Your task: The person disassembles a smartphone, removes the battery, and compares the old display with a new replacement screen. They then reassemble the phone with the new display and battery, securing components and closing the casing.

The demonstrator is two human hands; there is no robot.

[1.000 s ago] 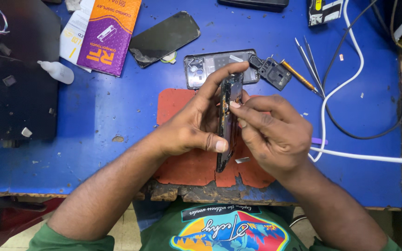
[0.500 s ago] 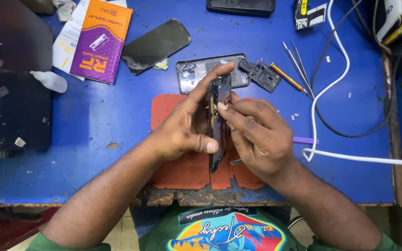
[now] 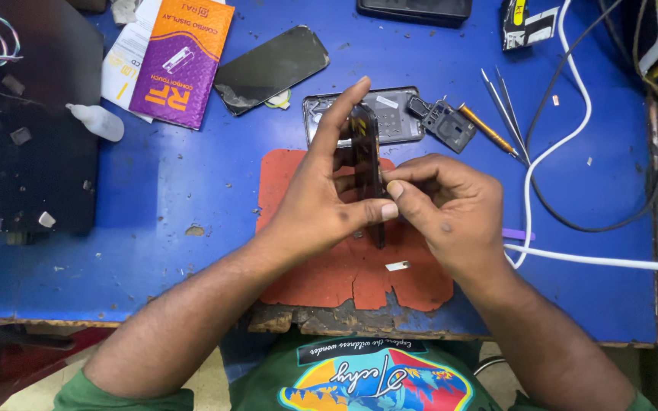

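Since the earlier frame, the left hand has straightened its index finger up along the phone, and the phone stands a touch more upright, edge-on to the camera.

Far left, a black box sits on the blue surface, a small white bottle just beside it. Next along, an orange and purple packet, then a dark screen panel lying flat.

Centre now: the left hand is closed round the phone, thumb pressing its near edge, fingers behind. The phone is held in the air over the red mat, just in front of a clear back cover. The right hand pinches the phone's right edge between thumb and fingertips, closed on it too.

To do this well, I'd say keep the left-hand grip steady and let the right fingertips work along the edge with light, even pressure, no twisting.

Further right, a small black part, an orange tool, 2 thin metal tools, then a white cable looping off the edge.
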